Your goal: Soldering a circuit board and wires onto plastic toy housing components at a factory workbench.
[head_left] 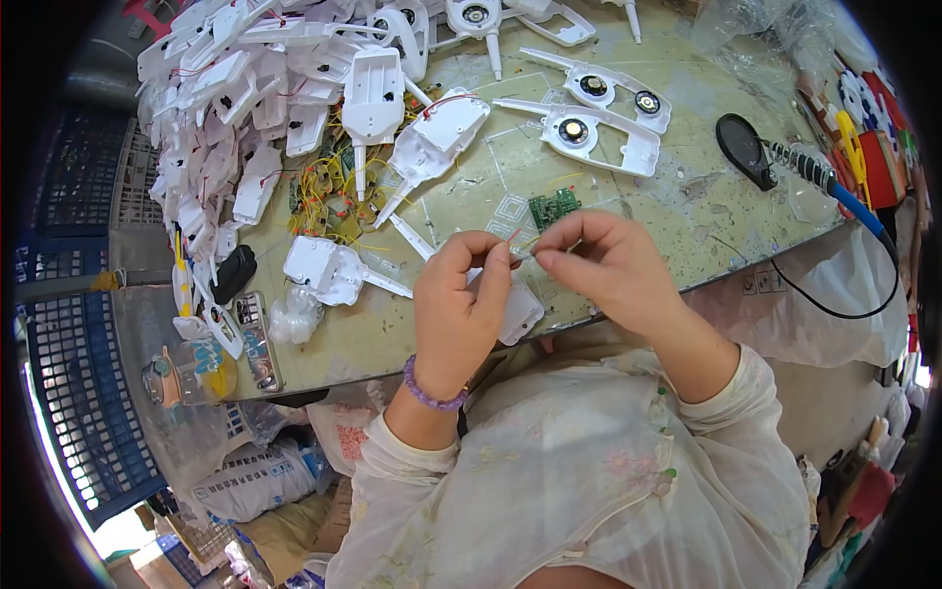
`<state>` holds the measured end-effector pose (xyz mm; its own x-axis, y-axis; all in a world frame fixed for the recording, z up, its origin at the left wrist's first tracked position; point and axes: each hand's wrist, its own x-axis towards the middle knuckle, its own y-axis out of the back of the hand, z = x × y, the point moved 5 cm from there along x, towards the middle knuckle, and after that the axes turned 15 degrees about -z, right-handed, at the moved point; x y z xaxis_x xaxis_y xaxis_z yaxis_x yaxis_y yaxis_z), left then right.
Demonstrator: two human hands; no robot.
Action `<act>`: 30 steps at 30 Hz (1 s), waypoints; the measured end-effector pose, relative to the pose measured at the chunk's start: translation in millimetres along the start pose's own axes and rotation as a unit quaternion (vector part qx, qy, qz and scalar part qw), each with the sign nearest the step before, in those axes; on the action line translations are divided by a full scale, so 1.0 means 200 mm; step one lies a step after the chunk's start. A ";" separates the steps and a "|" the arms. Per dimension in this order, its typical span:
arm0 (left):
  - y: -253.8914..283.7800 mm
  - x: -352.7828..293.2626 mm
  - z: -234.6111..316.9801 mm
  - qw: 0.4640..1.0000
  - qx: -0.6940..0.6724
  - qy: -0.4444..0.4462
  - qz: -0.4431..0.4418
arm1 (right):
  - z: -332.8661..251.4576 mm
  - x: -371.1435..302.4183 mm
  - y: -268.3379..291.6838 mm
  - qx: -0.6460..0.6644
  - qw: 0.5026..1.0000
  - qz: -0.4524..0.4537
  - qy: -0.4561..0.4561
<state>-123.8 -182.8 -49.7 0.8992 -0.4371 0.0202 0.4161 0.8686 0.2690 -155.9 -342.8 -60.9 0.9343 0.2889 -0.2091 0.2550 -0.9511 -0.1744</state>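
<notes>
Near the front edge of the desk [702, 231], the left hand [457, 309] and right hand [610, 260] almost meet, each grip pinched closed on thin wires [512, 236], left forearm nearly upright, right one slanting inward. Beyond lies a green circuit board [554, 204]; open room runs rightward to a soldering iron [856, 208].

Small assembly workshop, by my reckoning (I view it remotely, from above). Contents: one worn, stained greenish surface [702, 211]; white plastic casings [221, 93], heaped, quantity uncounted; round speakers [573, 131], seated in casings; one green circuit board [555, 207]; yellow wires [319, 196], tangled; one blue-handled soldering iron [856, 208], coil holder; blue plastic crates [88, 393]; one filled sack [257, 483], below.
</notes>
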 end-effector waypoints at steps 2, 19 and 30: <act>0.01 0.01 -0.01 0.999 0.033 0.010 -0.014 | 0.01 -0.03 -0.01 -0.038 0.999 -0.006 -0.009; -0.08 0.03 0.11 0.906 0.396 -0.096 -0.117 | -0.09 -0.01 0.05 -0.538 0.816 0.179 0.107; -0.02 0.03 0.16 0.893 0.416 -0.113 -0.130 | -0.10 0.01 0.03 -0.560 0.795 0.120 0.202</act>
<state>-124.7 -196.4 -20.6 0.6966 -0.7172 0.0213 0.2781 0.2972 0.9134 -147.8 -349.6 -43.5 0.9358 0.2399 0.2582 -0.0923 -0.5401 0.8365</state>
